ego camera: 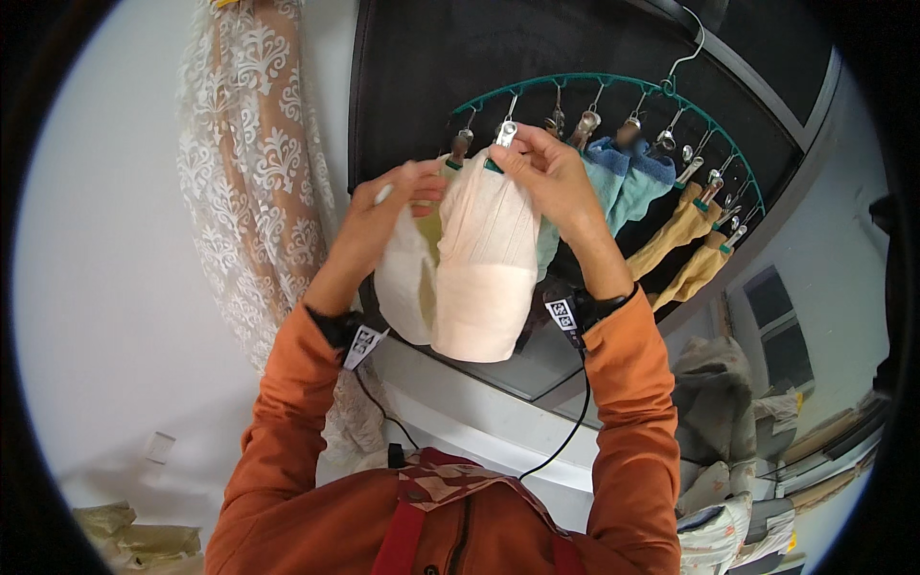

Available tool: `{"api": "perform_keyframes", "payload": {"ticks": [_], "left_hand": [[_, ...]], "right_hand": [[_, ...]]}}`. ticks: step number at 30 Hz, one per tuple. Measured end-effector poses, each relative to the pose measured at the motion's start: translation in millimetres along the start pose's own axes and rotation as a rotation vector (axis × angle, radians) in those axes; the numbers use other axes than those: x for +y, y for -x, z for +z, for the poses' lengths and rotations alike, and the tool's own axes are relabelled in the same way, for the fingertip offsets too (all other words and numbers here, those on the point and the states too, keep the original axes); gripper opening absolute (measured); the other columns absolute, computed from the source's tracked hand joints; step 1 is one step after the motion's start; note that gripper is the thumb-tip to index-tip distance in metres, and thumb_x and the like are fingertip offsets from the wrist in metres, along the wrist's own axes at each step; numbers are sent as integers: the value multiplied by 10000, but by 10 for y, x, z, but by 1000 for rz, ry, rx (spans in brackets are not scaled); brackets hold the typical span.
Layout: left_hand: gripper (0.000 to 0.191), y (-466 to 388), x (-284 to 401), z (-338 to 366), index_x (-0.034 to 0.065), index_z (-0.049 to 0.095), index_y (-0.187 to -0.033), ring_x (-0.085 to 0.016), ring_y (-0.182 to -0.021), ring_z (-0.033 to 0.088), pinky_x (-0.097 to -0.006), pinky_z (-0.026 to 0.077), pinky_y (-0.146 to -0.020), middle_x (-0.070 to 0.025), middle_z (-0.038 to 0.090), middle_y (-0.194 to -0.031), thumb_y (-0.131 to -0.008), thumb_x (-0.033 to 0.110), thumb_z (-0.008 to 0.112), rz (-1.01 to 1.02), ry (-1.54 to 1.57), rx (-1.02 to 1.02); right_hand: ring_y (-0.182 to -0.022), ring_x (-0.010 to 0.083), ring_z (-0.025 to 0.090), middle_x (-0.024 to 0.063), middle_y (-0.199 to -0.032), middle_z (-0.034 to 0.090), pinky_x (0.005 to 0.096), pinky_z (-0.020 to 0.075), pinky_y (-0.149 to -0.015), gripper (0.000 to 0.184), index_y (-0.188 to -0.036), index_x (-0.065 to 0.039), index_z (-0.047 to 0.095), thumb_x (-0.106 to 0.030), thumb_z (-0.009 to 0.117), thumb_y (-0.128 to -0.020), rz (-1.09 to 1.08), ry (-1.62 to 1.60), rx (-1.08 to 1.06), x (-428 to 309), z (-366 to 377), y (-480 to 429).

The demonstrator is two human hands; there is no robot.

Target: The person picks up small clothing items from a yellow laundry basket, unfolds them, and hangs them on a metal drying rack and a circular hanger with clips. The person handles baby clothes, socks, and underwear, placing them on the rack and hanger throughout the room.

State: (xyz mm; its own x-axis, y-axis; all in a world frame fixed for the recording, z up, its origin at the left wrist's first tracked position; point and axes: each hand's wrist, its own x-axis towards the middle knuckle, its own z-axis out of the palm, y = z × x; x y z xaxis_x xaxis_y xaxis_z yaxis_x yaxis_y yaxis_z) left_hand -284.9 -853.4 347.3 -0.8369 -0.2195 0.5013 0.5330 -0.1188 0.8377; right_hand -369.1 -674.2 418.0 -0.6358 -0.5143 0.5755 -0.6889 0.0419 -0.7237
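My right hand (564,176) pinches a metal clip (507,134) with green tips between thumb and fingers. From that clip hangs a pale cream sock (485,309), its ribbed part upward. My left hand (388,205) is raised beside it, slightly blurred, fingers spread towards the leftmost clip (458,149). No held thing is plain in it; a small white spot on it is unclear. Another whitish sock (402,287) hangs below my left fingers, partly behind the cream one. The clips hang along a curved green hanger (560,77).
Blue-green socks (625,176) and tan socks (672,233) hang from clips further right. The hanger's metal hook (690,47) is at the top, before a dark window (410,72). A white lace curtain (262,158) hangs at left. Covered items (719,402) stand at lower right.
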Motion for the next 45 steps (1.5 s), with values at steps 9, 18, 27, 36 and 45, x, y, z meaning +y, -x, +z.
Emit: {"api": "perform_keyframes", "payload": {"ticks": [9,18,27,36,45], "left_hand": [[422,1089,382,-81,-11,618,-944,-100,-758,518,-239,422,-723,-28,571,-789,-985,335,381,1,-305,-68],[422,1397,407,815,15,584,-1062,-210,-1047,496,-333,373,-921,-105,546,-1073,-981,355,349,217,-442,-433],[466,1142,139,1277,6,611,-1004,-135,-909,536,-278,417,-841,-50,595,-944,-965,416,392,-112,-78,-395],[297,999,-2,1490,15,607,-1041,-91,-820,577,-217,462,-723,-45,625,-903,-815,185,696,-281,-57,-468],[241,955,-140,1647,46,601,-1066,-76,-822,560,-220,458,-717,-26,622,-905,-857,162,628,-54,-199,-441]], "right_hand": [[-981,299,561,169,-1068,560,339,464,-802,402,-1127,-15,563,-116,696,-761,-263,387,-139,-296,-13,1322],[-963,297,565,131,-1069,549,348,477,-791,294,-1032,-63,587,-135,699,-770,-307,65,-434,-217,219,1990],[-835,152,553,58,-955,570,250,437,-741,93,-889,-31,573,-50,630,-818,7,-58,-113,-156,-392,2200],[-712,20,452,-44,-810,549,160,370,-645,112,-959,-52,532,-157,549,-927,186,-380,139,-177,-856,2323],[-710,13,438,-62,-786,525,157,359,-623,110,-937,-54,560,-151,595,-897,219,-302,129,-54,-1085,2399]]}}
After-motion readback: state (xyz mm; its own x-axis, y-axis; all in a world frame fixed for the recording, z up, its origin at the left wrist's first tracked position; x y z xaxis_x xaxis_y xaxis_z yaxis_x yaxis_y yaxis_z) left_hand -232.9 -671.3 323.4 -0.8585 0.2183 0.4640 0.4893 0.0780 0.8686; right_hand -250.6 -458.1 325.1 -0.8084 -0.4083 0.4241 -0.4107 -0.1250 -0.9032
